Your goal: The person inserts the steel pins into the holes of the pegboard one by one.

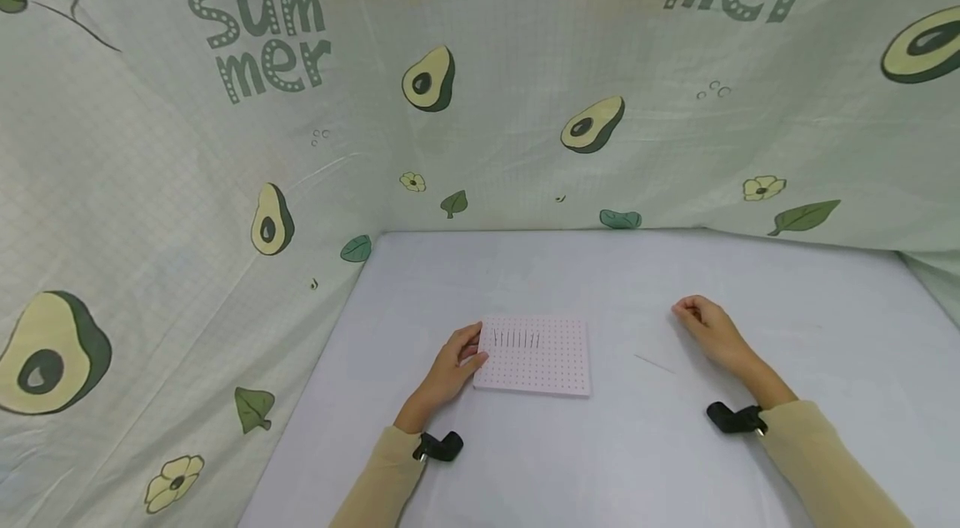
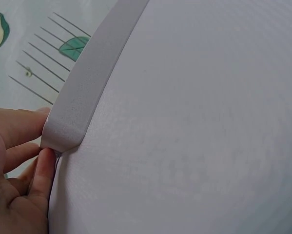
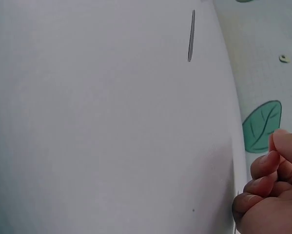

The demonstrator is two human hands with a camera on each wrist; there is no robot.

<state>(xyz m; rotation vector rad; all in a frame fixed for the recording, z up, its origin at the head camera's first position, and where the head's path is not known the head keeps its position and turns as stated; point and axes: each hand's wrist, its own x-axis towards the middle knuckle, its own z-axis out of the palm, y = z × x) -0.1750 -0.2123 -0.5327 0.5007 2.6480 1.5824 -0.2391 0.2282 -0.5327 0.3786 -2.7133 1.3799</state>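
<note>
A pale pink pegboard (image 1: 562, 357) lies on the table, with a grid of small holes. Several thin dark metal pins (image 1: 516, 339) stand in a row in its upper left part; in the left wrist view the pins (image 2: 43, 62) rise above the board's side (image 2: 80, 92). My left hand (image 1: 450, 366) grips the board's left edge, fingers and thumb around its corner. Off to the right, my right hand (image 1: 712, 334) hovers above the table with curled fingers, thumb against the forefinger; nothing shows between them. One loose pin (image 1: 654, 363) lies between the board and this hand.
A white table (image 1: 525, 461) carries everything. Behind it and along the left hangs a pale cloth (image 1: 510, 28) printed with avocados and leaves. Black wrist cameras (image 1: 442, 446) are strapped to both forearms. In the right wrist view a tiny dark speck (image 3: 193, 210) marks the table.
</note>
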